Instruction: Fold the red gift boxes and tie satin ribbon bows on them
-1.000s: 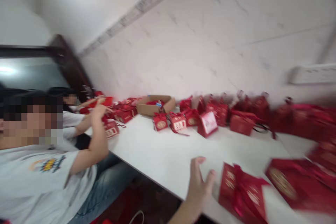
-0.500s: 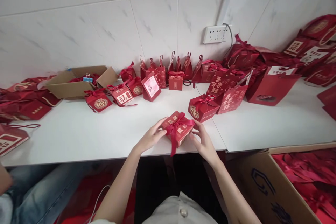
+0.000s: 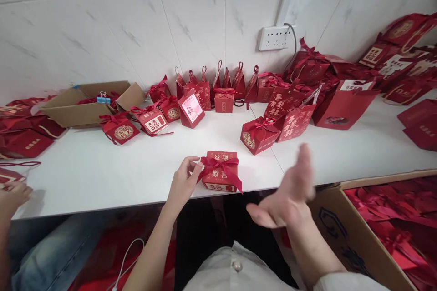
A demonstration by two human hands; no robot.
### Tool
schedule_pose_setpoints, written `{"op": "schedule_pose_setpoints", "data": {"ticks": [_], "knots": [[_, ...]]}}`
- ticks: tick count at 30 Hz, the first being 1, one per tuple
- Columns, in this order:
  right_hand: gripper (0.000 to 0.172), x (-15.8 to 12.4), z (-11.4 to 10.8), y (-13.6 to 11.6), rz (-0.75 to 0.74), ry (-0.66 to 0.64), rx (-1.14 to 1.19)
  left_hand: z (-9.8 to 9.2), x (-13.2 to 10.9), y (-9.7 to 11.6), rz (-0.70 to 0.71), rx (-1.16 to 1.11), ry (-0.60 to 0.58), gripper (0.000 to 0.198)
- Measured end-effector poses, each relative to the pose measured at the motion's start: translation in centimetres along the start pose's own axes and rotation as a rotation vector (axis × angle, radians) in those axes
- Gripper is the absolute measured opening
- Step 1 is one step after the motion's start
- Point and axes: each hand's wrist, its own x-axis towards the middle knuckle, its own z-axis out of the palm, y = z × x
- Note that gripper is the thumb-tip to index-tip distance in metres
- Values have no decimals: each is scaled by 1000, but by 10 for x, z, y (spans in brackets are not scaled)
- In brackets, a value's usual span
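A red gift box (image 3: 219, 181) with gold characters and a tied red ribbon bow (image 3: 220, 164) sits near the table's front edge. At its left side is my left hand (image 3: 185, 176), fingers curled and thumb close to the index finger, at the left loop of the bow. My right hand (image 3: 290, 191) is off the box, in the air to its right over the front edge. It is blurred by motion, palm turned up, thumb spread from the fingers, nothing in it. Beyond it stands another bow-tied red box (image 3: 260, 136).
Finished red boxes (image 3: 119, 128) and several looped red boxes (image 3: 239, 79) line the tiled wall. An open carton (image 3: 85, 116) stands back left; a large carton (image 3: 327, 218) of red ribbon is at lower right. At far left, another person's hand (image 3: 15, 195) touches a red box.
The box has turned so its bow lies straight across, and has shifted slightly left. My right hand has let go and moved right, opening. Another person's hand has come in at left.
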Motion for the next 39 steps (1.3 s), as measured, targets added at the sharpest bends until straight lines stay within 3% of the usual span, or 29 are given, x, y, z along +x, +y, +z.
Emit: {"op": "schedule_pose_setpoints", "data": {"ticks": [2,6,10,14,17,23,30,34,36,39], "knots": [[53,9,9,-2,41,-117,62,-2,-8,3,18,48,-29,29],[32,-4,21,2,415,-289,160,-7,-15,9,106,164,-140,29],[32,-29,26,2,696,-435,283,-8,-7,15,417,355,-189,30],[33,-35,31,-1,771,-410,395,-3,3,22,589,459,-282,38],[34,-32,30,0,790,-412,451,2,4,23,562,472,-338,40],[34,-35,24,-1,814,-479,534,10,-1,14,473,427,-306,38],[32,-41,25,-6,738,-507,499,18,-7,7,425,415,-301,43],[29,-34,12,-8,664,-591,442,16,-7,10,404,309,-306,42],[33,-26,3,-3,666,-534,383,14,-4,10,377,174,-273,43],[44,-9,3,11,755,-305,261,13,6,5,210,-62,-34,40]]}}
